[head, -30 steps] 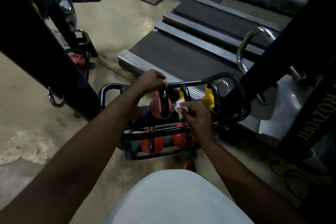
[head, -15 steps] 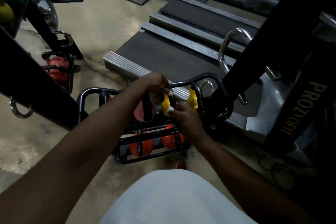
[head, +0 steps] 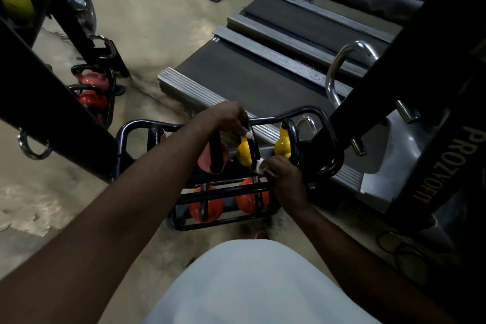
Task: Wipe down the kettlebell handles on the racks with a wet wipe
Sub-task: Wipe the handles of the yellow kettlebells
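Note:
A low black tube rack (head: 134,123) on the floor holds a pink kettlebell (head: 203,162), two yellow kettlebells (head: 243,154) (head: 282,146) on the upper tier and two orange ones (head: 207,209) (head: 248,200) below. My left hand (head: 231,118) grips the top of the nearer yellow kettlebell's black handle (head: 253,144). My right hand (head: 284,176) pinches a small white wet wipe (head: 259,166) against the lower part of that same handle.
A treadmill deck (head: 249,73) lies just behind the rack. A black machine frame marked PROZYOFIT (head: 444,166) stands at the right, a black slanted beam (head: 52,92) at the left. A second rack with pink and red kettlebells (head: 92,87) sits further left.
My left hand moved from the pink kettlebell's handle to the top of the yellow one's handle. My right hand slid the wipe down that handle. The view shifted slightly.

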{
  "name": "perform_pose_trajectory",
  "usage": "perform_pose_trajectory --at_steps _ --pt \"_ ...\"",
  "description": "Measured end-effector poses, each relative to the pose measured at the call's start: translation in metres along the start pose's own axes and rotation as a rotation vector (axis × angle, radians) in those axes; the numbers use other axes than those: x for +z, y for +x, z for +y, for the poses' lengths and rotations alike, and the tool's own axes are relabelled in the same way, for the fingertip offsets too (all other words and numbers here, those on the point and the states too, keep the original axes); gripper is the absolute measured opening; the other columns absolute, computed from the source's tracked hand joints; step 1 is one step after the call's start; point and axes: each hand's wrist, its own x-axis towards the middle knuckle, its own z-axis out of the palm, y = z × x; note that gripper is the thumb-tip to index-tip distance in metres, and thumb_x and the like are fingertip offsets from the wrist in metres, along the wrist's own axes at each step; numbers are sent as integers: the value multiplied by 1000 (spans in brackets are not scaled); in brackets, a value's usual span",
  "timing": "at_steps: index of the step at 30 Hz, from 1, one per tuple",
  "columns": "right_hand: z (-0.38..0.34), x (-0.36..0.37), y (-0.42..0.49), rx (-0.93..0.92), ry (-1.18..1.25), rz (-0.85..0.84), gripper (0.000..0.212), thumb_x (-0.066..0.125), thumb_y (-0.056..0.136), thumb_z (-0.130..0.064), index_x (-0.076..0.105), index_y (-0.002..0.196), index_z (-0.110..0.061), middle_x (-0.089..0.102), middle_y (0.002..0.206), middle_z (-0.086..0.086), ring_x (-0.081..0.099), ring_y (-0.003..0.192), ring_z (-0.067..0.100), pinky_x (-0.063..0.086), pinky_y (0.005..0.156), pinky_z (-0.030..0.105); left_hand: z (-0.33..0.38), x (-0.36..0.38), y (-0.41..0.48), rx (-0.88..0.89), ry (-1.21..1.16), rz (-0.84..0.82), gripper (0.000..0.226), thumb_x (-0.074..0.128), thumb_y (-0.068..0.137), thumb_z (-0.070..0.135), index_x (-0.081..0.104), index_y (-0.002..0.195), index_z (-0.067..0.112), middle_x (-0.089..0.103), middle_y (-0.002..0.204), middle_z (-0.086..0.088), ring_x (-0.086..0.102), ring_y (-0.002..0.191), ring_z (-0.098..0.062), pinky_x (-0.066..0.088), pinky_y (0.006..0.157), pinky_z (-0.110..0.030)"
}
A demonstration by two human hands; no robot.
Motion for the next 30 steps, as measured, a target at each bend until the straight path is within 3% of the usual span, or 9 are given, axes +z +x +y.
perform_pose_trajectory --at_steps 4,10,16,18,20,22,24,27,30 --pt "-22 -2 21 105 263 85 19 70 87 -5 70 97 -21 72 95 -7 68 90 6 54 78 25 -3 3 2 -2 -9 -1 41 78 73 51 75 105 25 73 98 1 67 94 -20 53 89 -37" --pt "-8 6 11 307 294 -25 21 66 89 -6 68 88 -27 71 87 -5 68 85 12 55 75 37 -8 6 3 -4 -30 29 48 80 71 53 74 110 26 74 105 0 66 99 -21 53 92 -38" --pt "-29 9 13 -13 76 34 16 68 85 -5 71 99 -13 60 100 -6 60 91 7 51 76 19 -6 5 1 2 -48 33 42 79 74 47 74 110 25 74 106 -1 66 100 -22 52 92 -36" --pt "-29 9 3 12 70 2 15 65 90 -11 69 103 -5 58 96 -7 59 88 4 50 75 16 -5 5 1 -3 -58 27 40 79 76 44 74 110 24 74 105 -2 67 99 -21 53 92 -37" --pt "-21 5 -3 11 46 -14 18 67 83 0 70 96 -12 60 99 -6 61 91 7 51 76 23 -4 4 0 -7 -75 27 39 79 75 45 74 108 23 74 102 -1 68 97 -20 53 92 -37" --pt "-18 1 5 116 176 -9 24 68 79 4 69 90 -18 66 95 -5 65 91 13 54 78 34 -5 4 -2 -11 -73 28 38 79 75 46 74 106 24 74 101 1 67 96 -19 53 92 -37" --pt "-27 -2 20 243 355 4 11 71 85 -8 69 90 -17 71 92 -2 68 91 15 55 79 38 -5 4 -4 -11 -57 19 38 78 77 45 74 108 23 73 104 1 66 99 -20 52 94 -38" --pt "-33 -8 35 350 464 -34 7 72 86 -8 69 92 -11 70 90 -4 68 87 14 56 78 37 -2 4 -6 -15 -24 5 37 76 79 44 72 109 22 72 104 0 65 99 -20 52 92 -39" --pt "-26 -21 37 445 562 -150 13 67 88 2 66 90 -12 67 85 1 65 79 17 57 69 30 8 2 -17 16 199 86 32 71 83 42 70 108 22 71 100 -4 65 95 -26 52 84 -36"
